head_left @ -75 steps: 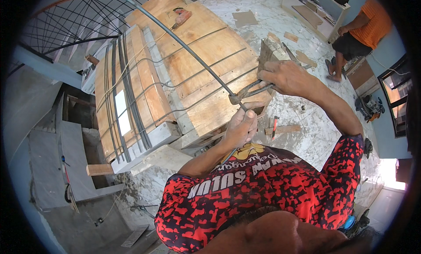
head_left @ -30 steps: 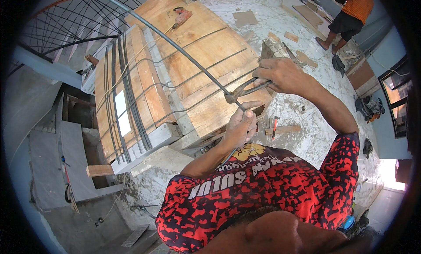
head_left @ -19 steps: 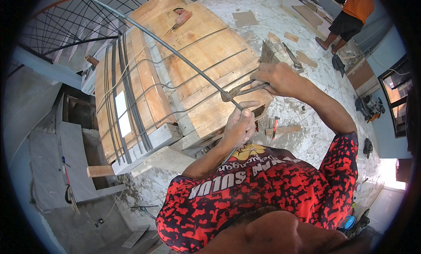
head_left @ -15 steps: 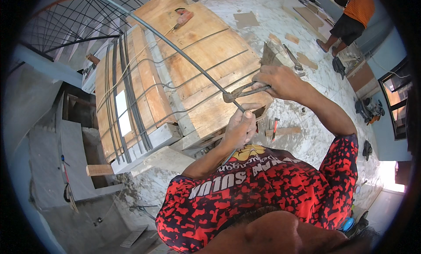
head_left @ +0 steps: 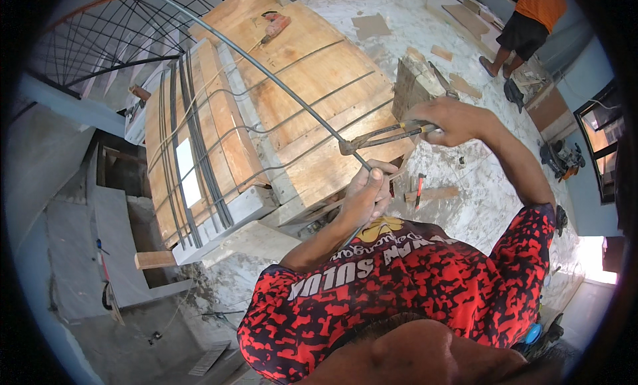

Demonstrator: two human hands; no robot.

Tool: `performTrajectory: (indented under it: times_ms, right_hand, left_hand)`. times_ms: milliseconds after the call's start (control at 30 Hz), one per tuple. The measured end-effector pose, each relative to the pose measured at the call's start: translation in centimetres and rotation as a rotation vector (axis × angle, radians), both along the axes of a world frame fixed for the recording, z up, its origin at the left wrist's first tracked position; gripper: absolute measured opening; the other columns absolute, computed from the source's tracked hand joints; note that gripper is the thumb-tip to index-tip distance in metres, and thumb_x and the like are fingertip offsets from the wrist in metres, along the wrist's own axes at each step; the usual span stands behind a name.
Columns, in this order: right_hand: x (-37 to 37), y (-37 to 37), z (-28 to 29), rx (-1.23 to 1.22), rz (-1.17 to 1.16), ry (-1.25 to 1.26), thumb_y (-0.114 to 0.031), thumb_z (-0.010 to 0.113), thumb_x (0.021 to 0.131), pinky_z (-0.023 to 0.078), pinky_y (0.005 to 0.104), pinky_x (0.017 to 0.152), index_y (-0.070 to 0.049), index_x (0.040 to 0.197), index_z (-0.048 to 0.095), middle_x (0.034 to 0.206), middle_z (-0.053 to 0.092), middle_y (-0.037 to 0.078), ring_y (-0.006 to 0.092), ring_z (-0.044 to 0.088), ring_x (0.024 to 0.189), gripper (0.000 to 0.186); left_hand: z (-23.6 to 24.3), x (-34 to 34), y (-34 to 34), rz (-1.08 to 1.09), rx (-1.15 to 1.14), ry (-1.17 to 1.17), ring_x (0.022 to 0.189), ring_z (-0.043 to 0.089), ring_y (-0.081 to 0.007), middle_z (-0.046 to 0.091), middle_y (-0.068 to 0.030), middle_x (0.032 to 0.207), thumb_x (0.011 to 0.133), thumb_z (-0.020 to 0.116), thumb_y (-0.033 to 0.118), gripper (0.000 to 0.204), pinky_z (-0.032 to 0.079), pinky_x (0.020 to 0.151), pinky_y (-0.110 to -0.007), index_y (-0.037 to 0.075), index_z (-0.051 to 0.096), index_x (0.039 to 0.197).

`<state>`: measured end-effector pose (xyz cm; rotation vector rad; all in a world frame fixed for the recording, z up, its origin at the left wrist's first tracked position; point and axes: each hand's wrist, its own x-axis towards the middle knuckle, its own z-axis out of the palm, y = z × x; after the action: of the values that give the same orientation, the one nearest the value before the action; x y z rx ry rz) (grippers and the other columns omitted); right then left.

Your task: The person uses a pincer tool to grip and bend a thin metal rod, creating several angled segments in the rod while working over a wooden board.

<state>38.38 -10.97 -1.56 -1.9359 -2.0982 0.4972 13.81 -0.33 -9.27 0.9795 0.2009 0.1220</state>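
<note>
My left hand (head_left: 369, 197) is closed round a long thin metal rod (head_left: 286, 88) near its lower end, with the thumb along it. From there the rod slants up to the far left, over the plywood; its near end runs down past my wrist. A pair of pincers (head_left: 375, 139) has its jaws around the rod just above my left fingers. My right hand (head_left: 446, 121) grips the ends of the pincers' handles, which show a little yellow and stand slightly apart.
A plywood-topped bench (head_left: 312, 86) bears several bent dark rods and a bundle of straight rods (head_left: 199, 142). A red power tool (head_left: 274, 27) lies on it. A grey block (head_left: 415, 89) stands right of the bench. A person in orange (head_left: 531, 26) stands at the far right.
My right hand has slid outward along the pincers, from near the jaws to the handle ends, and the handles now show. My left hand and the rod have barely moved.
</note>
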Motion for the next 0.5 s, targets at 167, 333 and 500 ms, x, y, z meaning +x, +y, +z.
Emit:
performTrajectory:
  times_ms: [167, 333, 500]
  right_hand:
    - [-0.5, -1.3, 0.8, -0.111, -0.055, 0.024, -0.017, 0.063, 0.076, 0.043, 0.0451, 0.079, -0.007, 0.115, 0.05, 0.094, 0.059, 0.02, 0.0382, 0.056, 0.089, 0.042]
    - [-0.6, -1.6, -0.1, -0.017, -0.049, 0.117, -0.012, 0.066, 0.072, 0.043, 0.0451, 0.066, -0.005, 0.103, 0.052, 0.075, 0.057, 0.021, 0.0399, 0.056, 0.074, 0.035]
    - [-2.1, -1.9, 0.6, -0.147, -0.082, 0.24, -0.009, 0.064, 0.073, 0.042, 0.0421, 0.058, -0.003, 0.094, 0.051, 0.065, 0.055, 0.017, 0.0351, 0.055, 0.062, 0.025]
  left_hand:
    - [-1.3, -0.2, 0.2, -0.13, -0.043, -0.106, 0.04, 0.032, -0.0063, 0.032, 0.003, 0.06, 0.097, 0.036, 0.049, 0.044, 0.025, 0.034, -0.02, 0.007, 0.044, 0.087]
    - [-1.1, 0.2, 0.6, -0.221, -0.33, -0.134, 0.048, 0.038, -0.0077, 0.035, 0.0017, 0.064, 0.094, 0.032, 0.058, 0.051, 0.029, 0.039, -0.019, 0.01, 0.04, 0.082]
    - [-0.3, -0.9, 0.5, -0.188, -0.407, -0.02, 0.052, 0.039, -0.0091, 0.038, 0.0008, 0.065, 0.095, 0.021, 0.06, 0.052, 0.033, 0.046, -0.021, 0.014, 0.044, 0.103]
